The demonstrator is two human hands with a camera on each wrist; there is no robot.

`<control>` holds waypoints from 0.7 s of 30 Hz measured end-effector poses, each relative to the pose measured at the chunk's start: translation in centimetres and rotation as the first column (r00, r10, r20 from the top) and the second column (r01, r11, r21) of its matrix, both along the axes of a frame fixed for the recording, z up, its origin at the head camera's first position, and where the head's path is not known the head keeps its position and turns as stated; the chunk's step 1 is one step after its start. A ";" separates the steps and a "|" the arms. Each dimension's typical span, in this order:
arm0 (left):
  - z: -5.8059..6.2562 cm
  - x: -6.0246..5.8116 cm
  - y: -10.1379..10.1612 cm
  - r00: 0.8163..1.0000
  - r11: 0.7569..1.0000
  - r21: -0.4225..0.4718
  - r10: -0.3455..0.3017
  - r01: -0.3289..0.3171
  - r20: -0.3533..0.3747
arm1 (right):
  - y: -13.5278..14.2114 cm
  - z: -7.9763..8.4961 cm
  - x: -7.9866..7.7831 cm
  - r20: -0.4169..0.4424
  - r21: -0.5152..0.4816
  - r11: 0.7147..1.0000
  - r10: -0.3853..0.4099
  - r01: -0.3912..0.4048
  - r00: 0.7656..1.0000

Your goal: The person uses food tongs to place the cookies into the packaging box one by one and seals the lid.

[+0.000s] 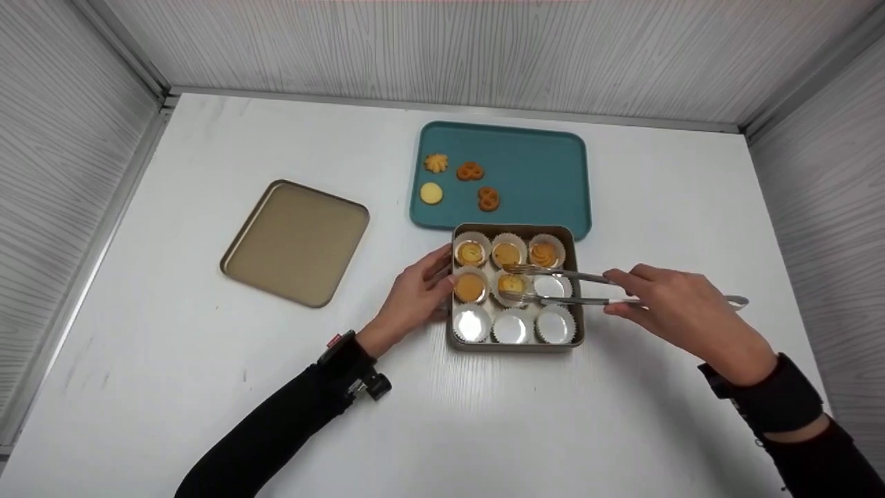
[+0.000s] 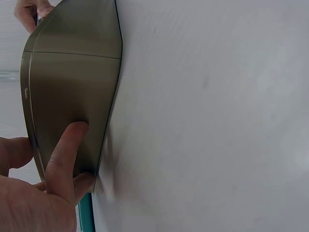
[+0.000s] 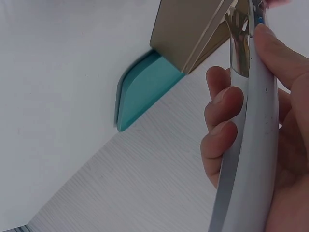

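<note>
A square cookie tin [image 1: 517, 348] holds rows of white paper cups. Cookies fill the back row, the middle row's left cup and its centre cup, while the remaining cups show bare silvery bottoms. My left hand [image 1: 413, 294] grips the tin's left wall, thumb at the rim and fingers against the outside [image 2: 67, 154]. In my right hand [image 1: 681, 315] is a pair of metal serving tongs [image 3: 260, 130] with pale handles, held between thumb and curled fingers. The tongs reach in from the right, their tips at either side of the yellow cookie [image 1: 512, 284] in the centre cup.
Behind the tin lies a teal tray [image 1: 536, 169] carrying a flower-shaped cookie [image 1: 436, 162], a round pale cookie [image 1: 431, 194] and two pretzel cookies [image 1: 470, 171]. The tin overlaps its front edge in the head view. A bronze-coloured lid [image 1: 297, 242] lies on the left. Panel walls bound the white table.
</note>
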State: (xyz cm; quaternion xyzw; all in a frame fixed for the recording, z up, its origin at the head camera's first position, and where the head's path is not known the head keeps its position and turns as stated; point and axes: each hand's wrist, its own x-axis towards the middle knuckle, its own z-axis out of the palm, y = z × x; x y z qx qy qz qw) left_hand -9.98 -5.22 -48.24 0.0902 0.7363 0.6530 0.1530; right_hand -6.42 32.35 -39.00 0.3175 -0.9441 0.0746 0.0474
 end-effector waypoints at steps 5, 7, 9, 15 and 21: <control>0.0 0.0 0.1 1.000 1.000 0.011 0.003 -0.003 0.000 | -0.2 -0.2 0.0 -0.021 0.002 1.000 0.015 -0.015 1.000; 0.0 -0.1 0.1 1.000 1.000 0.026 -0.005 0.005 -0.005 | -0.2 -0.3 0.0 -0.035 0.001 1.000 0.022 -0.022 0.999; 0.0 -0.1 0.1 1.000 0.999 0.034 -0.010 0.010 -0.005 | -0.2 -0.3 0.0 -0.045 0.002 1.000 0.027 -0.027 0.999; -0.1 -0.1 0.0 1.000 0.999 0.036 -0.012 0.011 0.004 | -0.2 -0.5 0.0 -0.047 0.009 1.000 0.023 -0.022 0.999; 0.0 -0.1 0.0 1.000 1.000 0.028 -0.013 0.013 0.006 | -0.2 -0.5 -0.1 -0.027 0.021 1.000 0.011 -0.010 1.000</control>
